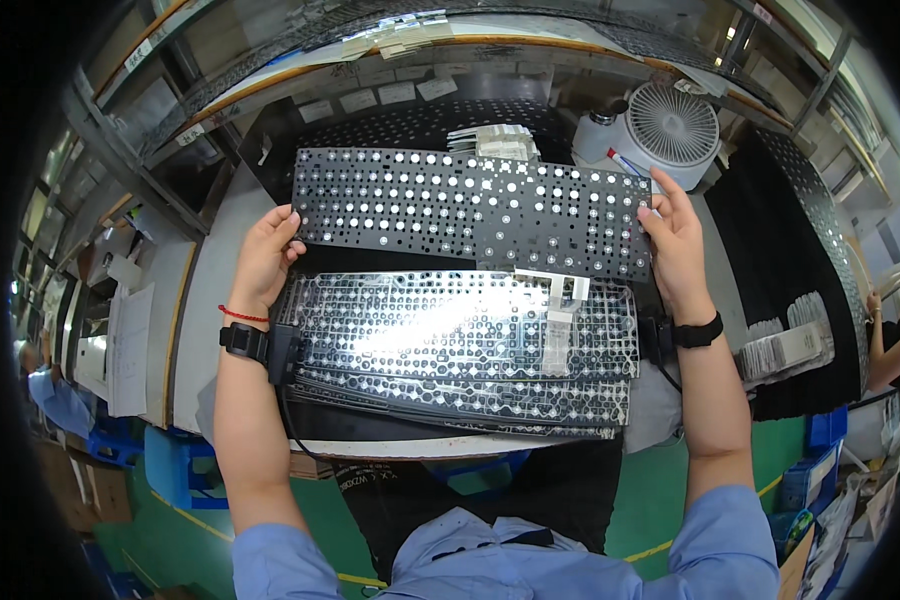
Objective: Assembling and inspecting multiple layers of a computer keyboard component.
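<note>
Your left hand [267, 250] and right hand [678, 245] gripped opposite ends of a black rectangular perforated panel with round white dots [440, 212]. Nearer you than the panel lay a stack of shiny patterned sheets [420, 345]; beyond its right end stood a white round-caged fan [673, 125].

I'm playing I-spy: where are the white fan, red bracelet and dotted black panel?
White fan [673, 124]: head view, its round grille.
Red bracelet [242, 315]: head view, its band.
Dotted black panel [480, 214]: head view, its face.

White fan [673, 125] at 2 o'clock, shelf [525, 40] at 12, blue stool [175, 468] at 8, blue bin [808, 480] at 4.
</note>
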A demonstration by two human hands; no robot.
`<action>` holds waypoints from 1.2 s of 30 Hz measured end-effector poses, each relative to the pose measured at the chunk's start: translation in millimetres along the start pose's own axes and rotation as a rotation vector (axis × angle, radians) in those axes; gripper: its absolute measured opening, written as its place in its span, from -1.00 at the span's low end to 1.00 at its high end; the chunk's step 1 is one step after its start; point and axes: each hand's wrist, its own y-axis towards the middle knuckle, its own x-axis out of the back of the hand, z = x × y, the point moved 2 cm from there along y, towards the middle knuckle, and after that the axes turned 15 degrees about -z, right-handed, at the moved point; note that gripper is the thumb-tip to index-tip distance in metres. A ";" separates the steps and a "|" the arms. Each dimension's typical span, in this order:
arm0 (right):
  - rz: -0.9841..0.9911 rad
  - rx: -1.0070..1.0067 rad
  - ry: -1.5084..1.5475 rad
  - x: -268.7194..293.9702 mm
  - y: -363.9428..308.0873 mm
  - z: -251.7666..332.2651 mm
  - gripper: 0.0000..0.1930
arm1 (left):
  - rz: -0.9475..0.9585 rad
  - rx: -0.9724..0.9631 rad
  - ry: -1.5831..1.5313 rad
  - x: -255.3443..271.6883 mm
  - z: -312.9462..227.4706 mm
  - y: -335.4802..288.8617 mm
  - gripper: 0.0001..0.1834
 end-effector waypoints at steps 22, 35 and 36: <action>0.659 -0.274 -0.557 -10.9 -19.3 0.5 -0.87 | -0.077 0.041 -0.224 17.6 1.2 10.3 -0.68; 0.301 -0.055 -0.414 -6.4 -10.2 -1.8 -0.90 | 0.122 0.075 0.195 -3.2 4.1 -6.2 -0.72; 0.295 -0.075 -0.420 -5.5 -9.8 -2.1 -0.89 | 0.125 0.078 0.183 -4.3 1.6 -7.9 -0.73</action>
